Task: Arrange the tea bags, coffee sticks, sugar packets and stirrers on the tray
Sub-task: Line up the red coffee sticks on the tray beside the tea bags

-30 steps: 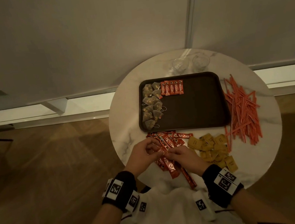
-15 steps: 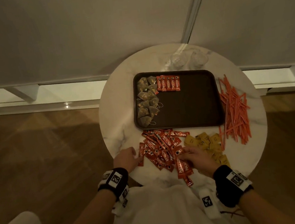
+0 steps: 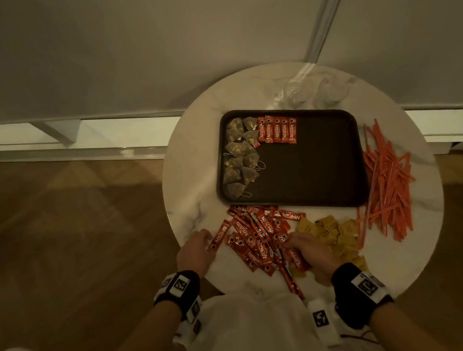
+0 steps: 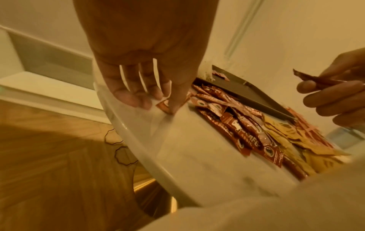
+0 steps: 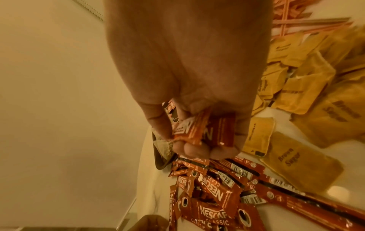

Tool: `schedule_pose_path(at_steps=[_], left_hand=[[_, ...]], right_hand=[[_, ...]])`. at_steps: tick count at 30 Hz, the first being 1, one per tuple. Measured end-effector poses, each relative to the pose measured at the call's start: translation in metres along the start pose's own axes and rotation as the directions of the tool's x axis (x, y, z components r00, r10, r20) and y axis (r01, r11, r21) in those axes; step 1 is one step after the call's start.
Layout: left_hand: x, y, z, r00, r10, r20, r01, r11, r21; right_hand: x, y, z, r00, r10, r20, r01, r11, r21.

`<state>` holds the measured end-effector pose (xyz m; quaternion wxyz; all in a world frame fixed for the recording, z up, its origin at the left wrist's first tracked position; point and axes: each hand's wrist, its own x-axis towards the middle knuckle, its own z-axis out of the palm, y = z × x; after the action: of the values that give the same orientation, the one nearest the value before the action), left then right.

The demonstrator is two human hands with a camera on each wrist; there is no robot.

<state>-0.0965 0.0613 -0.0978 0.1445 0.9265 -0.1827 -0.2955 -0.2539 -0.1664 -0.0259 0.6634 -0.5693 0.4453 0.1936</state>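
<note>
A dark brown tray (image 3: 310,166) holds several tea bags (image 3: 238,160) down its left side and a row of red coffee sticks (image 3: 277,131) at its far edge. Loose coffee sticks (image 3: 257,234) are heaped in front of the tray, with yellow sugar packets (image 3: 331,230) beside them and orange stirrers (image 3: 386,178) on the right. My left hand (image 3: 206,243) pinches the near end of a stray coffee stick (image 4: 165,106) lying flat at the heap's left. My right hand (image 5: 197,140) grips a few coffee sticks (image 5: 207,129) in curled fingers above the heap.
The round white marble table (image 3: 193,208) stands against a pale wall. Two clear glasses (image 3: 301,92) stand behind the tray. One long coffee stick (image 3: 293,283) hangs over the near table edge by my lap. Wooden floor lies to the left.
My hands, together over the heap a second ago, have parted. The left has gone left to the stray stick, while the right stays over the heap with sticks in it.
</note>
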Motion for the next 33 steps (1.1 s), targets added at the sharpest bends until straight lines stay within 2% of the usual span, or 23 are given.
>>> schedule_pose_path(at_steps=[4, 8, 11, 13, 16, 19, 21, 23, 25, 29, 31, 33], left_hand=[[-0.005, 0.011, 0.010, 0.995, -0.072, -0.072, 0.073, 0.997, 0.011], [-0.008, 0.016, 0.008, 0.981, -0.179, -0.079, 0.178, 0.984, -0.022], [-0.008, 0.003, -0.002, 0.980, -0.192, -0.052, 0.188, 0.980, -0.070], [-0.006, -0.003, -0.017, 0.992, -0.121, -0.046, 0.114, 0.984, -0.135], [-0.009, 0.007, -0.042, 0.993, 0.098, -0.068, -0.107, 0.984, -0.143], [-0.014, 0.032, -0.060, 0.933, 0.357, -0.042, -0.359, 0.918, -0.168], [-0.013, 0.047, -0.061, 0.884, 0.459, 0.087, -0.433, 0.875, -0.217], [-0.007, 0.063, -0.056, 0.838, 0.485, 0.251, -0.432, 0.870, -0.239], [0.000, 0.076, -0.051, 0.814, 0.485, 0.321, -0.428, 0.873, -0.234], [0.012, 0.095, -0.040, 0.863, 0.445, 0.238, -0.362, 0.875, -0.320], [0.016, 0.101, -0.036, 0.871, 0.447, 0.204, -0.359, 0.863, -0.356], [0.019, 0.106, -0.032, 0.872, 0.451, 0.188, -0.354, 0.849, -0.392]], right_hand=[[0.007, 0.002, -0.010, 0.995, -0.041, 0.095, 0.052, 0.991, -0.123], [0.006, 0.004, -0.018, 0.983, -0.060, 0.173, 0.073, 0.995, -0.074], [0.006, 0.002, -0.020, 0.987, -0.089, 0.135, 0.098, 0.994, -0.058], [0.006, -0.004, -0.018, 0.989, -0.114, 0.093, 0.123, 0.988, -0.092], [0.004, -0.015, -0.008, 0.987, -0.148, 0.056, 0.154, 0.978, -0.140], [0.008, -0.024, 0.004, 0.980, -0.192, 0.050, 0.198, 0.960, -0.200], [0.011, -0.029, 0.013, 0.980, -0.195, 0.050, 0.201, 0.959, -0.198], [0.012, -0.032, 0.020, 0.980, -0.191, 0.056, 0.198, 0.965, -0.171], [0.012, -0.032, 0.028, 0.986, -0.155, 0.059, 0.162, 0.975, -0.151], [0.017, -0.025, 0.024, 0.989, -0.106, 0.101, 0.108, 0.994, -0.012], [0.017, -0.025, 0.021, 0.983, -0.103, 0.152, 0.093, 0.993, 0.077], [0.018, -0.023, 0.018, 0.975, -0.122, 0.184, 0.118, 0.992, 0.034]])
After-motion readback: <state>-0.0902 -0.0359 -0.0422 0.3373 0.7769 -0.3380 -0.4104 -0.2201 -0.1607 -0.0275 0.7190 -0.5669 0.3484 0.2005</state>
